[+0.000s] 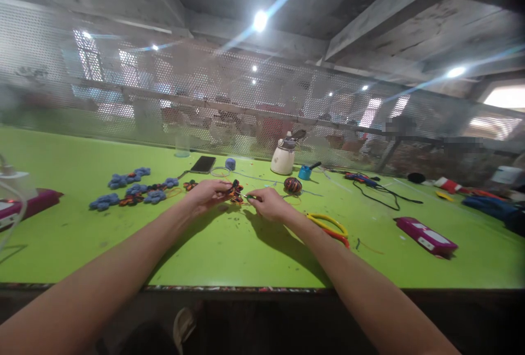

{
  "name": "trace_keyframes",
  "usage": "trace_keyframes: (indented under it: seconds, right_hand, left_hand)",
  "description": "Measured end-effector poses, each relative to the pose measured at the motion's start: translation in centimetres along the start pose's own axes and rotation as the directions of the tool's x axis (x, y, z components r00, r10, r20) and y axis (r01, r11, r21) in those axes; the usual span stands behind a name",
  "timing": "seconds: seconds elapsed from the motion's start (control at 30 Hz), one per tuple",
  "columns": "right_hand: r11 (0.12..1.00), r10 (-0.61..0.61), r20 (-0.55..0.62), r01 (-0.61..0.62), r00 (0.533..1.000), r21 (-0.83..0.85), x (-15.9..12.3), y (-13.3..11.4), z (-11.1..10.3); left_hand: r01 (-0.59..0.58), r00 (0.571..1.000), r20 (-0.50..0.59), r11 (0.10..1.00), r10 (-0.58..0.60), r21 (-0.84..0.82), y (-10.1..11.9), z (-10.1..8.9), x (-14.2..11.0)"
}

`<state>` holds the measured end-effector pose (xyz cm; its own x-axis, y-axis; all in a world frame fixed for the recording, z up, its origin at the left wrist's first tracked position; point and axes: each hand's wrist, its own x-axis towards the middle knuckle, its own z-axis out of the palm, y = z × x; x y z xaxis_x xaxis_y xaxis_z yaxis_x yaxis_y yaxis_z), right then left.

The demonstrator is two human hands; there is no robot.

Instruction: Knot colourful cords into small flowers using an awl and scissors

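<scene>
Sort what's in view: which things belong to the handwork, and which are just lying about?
In the work:
left hand, holding multicoloured yarn piece
right hand, holding green-handled tool
probably matching yarn ball and blue flower shapes

Apparently just lying about:
phone
white jug
blue container
purple device at right

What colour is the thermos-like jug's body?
White or cream, seen in the head view.

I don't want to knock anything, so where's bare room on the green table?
The green table is bare in front, between the left forearm and right forearm; left, between blue flowers and front edge; and right, between that side's purple box and front edge. It's crowded around the left hand and right hand.
</scene>
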<state>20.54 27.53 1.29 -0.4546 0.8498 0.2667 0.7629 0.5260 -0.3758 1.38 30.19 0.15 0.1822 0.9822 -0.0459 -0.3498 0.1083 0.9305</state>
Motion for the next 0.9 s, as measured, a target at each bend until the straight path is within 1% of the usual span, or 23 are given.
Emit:
trace_keyframes:
  seconds: [0.33,0.63,0.9]
  right_hand:
    - [0.998,0.054,-0.010,-0.055,0.998,-0.030,-0.06,-0.25,0.41]
    - [0.998,0.053,-0.046,-0.054,0.998,-0.022,0.01,-0.13,0.63]
    - [0.999,0.041,-0.090,-0.042,0.995,-0.004,-0.22,-0.46,0.36]
  left_hand:
    - [-0.001,1.000,-0.005,1.000,0.001,-0.003,-0.22,-0.06,0.20]
    - [-0.003,0.999,-0.051,1.000,0.004,0.025,0.09,0.18,-0.08]
    - [-0.021,0.999,-0.037,1.000,0.022,0.020,0.20,0.13,-0.19]
